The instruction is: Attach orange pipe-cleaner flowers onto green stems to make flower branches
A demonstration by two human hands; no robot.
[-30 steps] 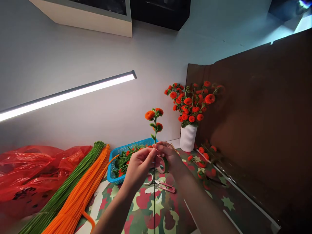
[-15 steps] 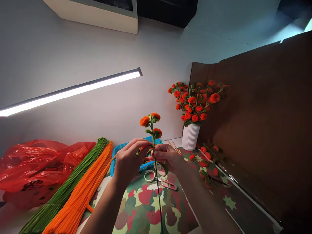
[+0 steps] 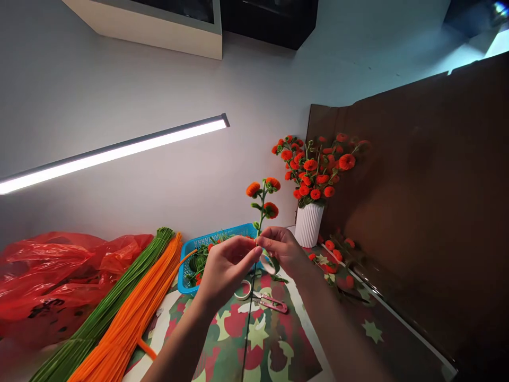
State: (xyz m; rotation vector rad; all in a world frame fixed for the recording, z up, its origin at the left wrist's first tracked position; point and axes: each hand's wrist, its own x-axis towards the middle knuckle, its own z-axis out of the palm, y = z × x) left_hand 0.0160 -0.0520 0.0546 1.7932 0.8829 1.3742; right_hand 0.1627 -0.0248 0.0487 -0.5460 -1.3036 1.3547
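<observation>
My left hand (image 3: 226,265) and my right hand (image 3: 280,249) meet at the middle of the view, both pinched on a thin green flower stem (image 3: 260,217). The stem stands almost upright and carries three small orange pom-pom blossoms (image 3: 263,193) above my fingers. Its long wire runs down below my hands (image 3: 246,329). A roll of tape (image 3: 270,263) hangs at my right hand's fingers.
A blue basket (image 3: 222,239) with green and orange pieces lies behind my hands. Small scissors (image 3: 271,303) and a tape ring (image 3: 242,290) lie on the patterned mat (image 3: 278,350). Green (image 3: 103,313) and orange pipe-cleaner bundles (image 3: 135,318), red bags (image 3: 47,276), white vase of orange flowers (image 3: 309,223).
The stem has tilted so its blossoms lean to the right and sit higher. My hands have shifted slightly right and closer together on the stem.
</observation>
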